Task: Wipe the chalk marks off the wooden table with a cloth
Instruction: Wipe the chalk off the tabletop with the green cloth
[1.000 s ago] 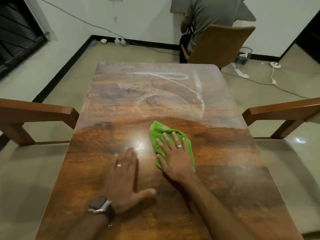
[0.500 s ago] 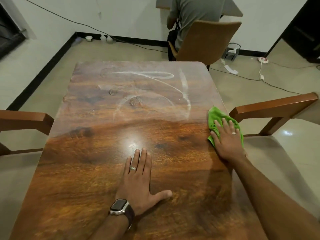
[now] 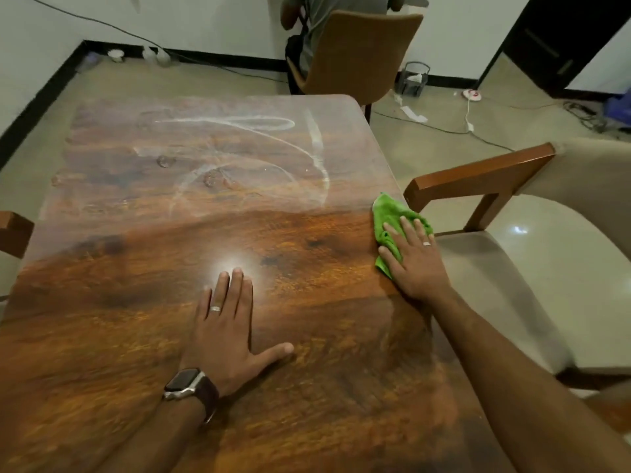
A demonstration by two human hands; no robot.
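On the wooden table [image 3: 143,336], at its right edge, the right hand [image 3: 415,257] lies flat with straight fingers pressing a green cloth [image 3: 387,213] against the surface; a ring shows on one finger. The cloth is crumpled beneath the palm, its far corner reaching past the fingertips, just beside the arm of a cushioned wooden chair [image 3: 485,172] that stands along that side. The left hand [image 3: 227,331] rests palm down near the middle of the table, fingers straight and together, thumb spread outward, holding nothing; it wears a ring, and a wristwatch [image 3: 186,384] sits on the wrist. A bright reflection of light lies on the wood just beyond these fingertips. Chalk marks [image 3: 246,131], looping white lines and a hazy film, cover the far half of the table; the near half shows dark, glossy grain. Beyond the far edge, a seated person [image 3: 317,15] faces away in a brown chair [image 3: 365,49]. Cables [image 3: 471,124] trail over the floor at right.
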